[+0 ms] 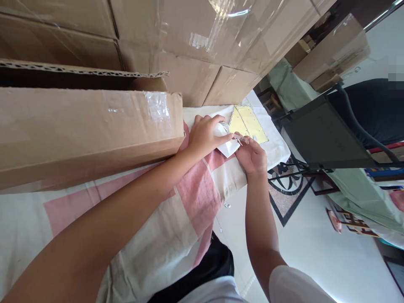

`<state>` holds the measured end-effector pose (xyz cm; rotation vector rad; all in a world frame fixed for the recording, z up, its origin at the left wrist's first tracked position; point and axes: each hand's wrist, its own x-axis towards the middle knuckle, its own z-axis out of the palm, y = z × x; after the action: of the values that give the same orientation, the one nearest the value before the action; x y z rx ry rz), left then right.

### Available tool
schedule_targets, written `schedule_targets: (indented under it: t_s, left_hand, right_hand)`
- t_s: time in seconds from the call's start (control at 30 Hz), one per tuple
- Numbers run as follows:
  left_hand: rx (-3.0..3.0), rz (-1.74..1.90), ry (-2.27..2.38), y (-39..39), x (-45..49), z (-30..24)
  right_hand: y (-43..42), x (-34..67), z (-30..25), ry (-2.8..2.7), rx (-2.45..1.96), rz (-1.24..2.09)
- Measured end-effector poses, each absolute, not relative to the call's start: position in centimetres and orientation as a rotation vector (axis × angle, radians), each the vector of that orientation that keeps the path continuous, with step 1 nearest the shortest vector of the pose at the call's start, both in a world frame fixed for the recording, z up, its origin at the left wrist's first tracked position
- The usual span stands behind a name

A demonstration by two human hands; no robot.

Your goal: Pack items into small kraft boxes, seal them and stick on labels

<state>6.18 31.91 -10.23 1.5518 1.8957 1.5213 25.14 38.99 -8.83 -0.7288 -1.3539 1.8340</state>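
My left hand [205, 136] is closed over a small white object [227, 145] with a round clear part, resting on the pink-and-cream cloth [195, 189] that covers the table. My right hand [251, 155] is curled beside it, its fingertips pinching a thin pale strip [240, 136] at the white object's edge. Just past both hands lies a yellow sheet [249, 122] dotted with small marks. What the white object is cannot be made out.
A long cardboard box [85, 130] lies on the cloth to the left, with taped cardboard boxes [195, 42] stacked behind. A dark chair [325, 134] stands to the right over a white tiled floor [315, 252]. More boxes sit on a green-covered surface [290, 84].
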Motion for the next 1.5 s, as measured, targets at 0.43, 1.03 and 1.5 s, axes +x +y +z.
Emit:
schedule_targets:
  t_s: [0.43,1.03,1.5]
  left_hand:
    - [1.602,1.481,1.912,32.1,6.2,-10.7]
    - [1.646,1.28,2.011,31.8,5.7,-10.3]
    - [1.52,1.372,1.972,31.9,5.8,-10.1]
  right_hand:
    - [38.2,24.5,-8.3,-1.34,-0.69,1.717]
    - [37.9,24.1,-8.8,-1.378,-0.816,1.514]
    - [38.0,24.3,-8.9,-1.365,-0.856,1.504]
